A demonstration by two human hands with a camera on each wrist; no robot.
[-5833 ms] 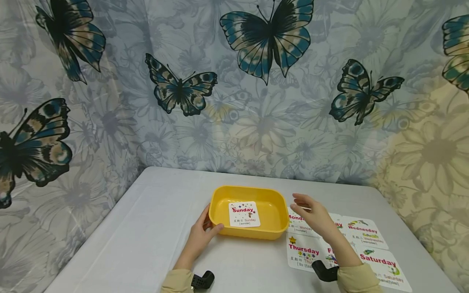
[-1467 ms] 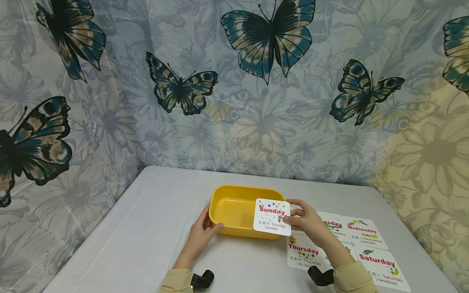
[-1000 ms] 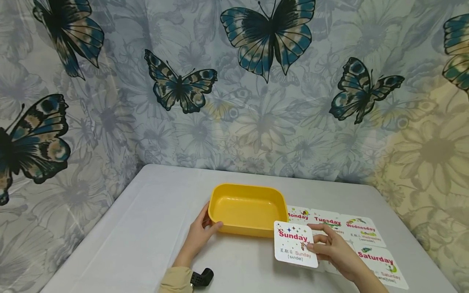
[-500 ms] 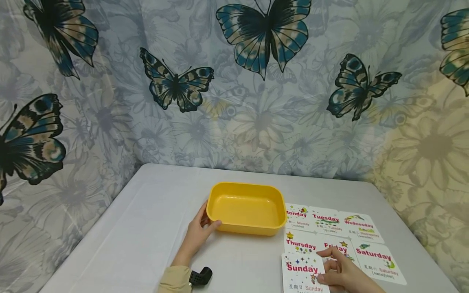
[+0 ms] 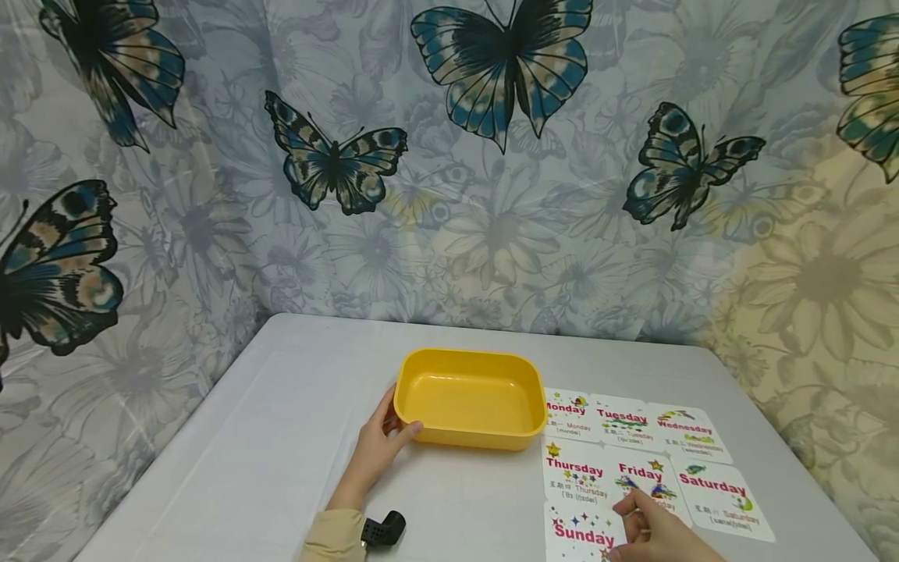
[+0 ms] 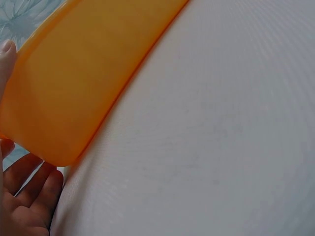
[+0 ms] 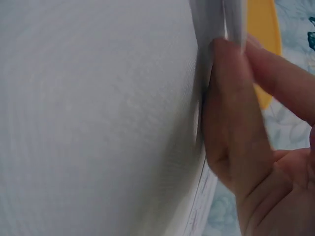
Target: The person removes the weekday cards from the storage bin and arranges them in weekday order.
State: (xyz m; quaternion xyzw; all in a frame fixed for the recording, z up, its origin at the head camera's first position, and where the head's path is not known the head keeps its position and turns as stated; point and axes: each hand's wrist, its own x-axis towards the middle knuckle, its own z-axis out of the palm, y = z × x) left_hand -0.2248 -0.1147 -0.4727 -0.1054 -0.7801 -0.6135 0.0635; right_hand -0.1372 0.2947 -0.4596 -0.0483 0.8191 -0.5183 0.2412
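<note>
A yellow plastic tray (image 5: 477, 437) with rounded corners stands in the middle of the table, its inside bare. My left hand (image 5: 374, 451) grips its left end, thumb at the front wall and fingers around the side. In the left wrist view, the tray's wall (image 6: 83, 73) slants across the upper left. My right hand (image 5: 660, 534) pinches the right edge of a white Sunday flash card (image 5: 580, 534) just below the Thursday card (image 5: 576, 478). The card's lower part runs out of the head view. From the right wrist, thumb and fingers show at the card's edge, low over the cloth.
Weekday cards lie in rows right of the tray: Monday (image 5: 567, 421), Tuesday (image 5: 621, 425) and Wednesday (image 5: 691, 439) behind, Friday (image 5: 641, 473) and Saturday (image 5: 719, 499) in front. White cloth (image 5: 239, 437) covers the table. Butterfly-printed fabric (image 5: 506, 257) hangs behind.
The Sunday card lay in the tray at first. My right hand lifted it out, carried it right and toward me, and lowered it below Thursday. My left hand kept its grip.
</note>
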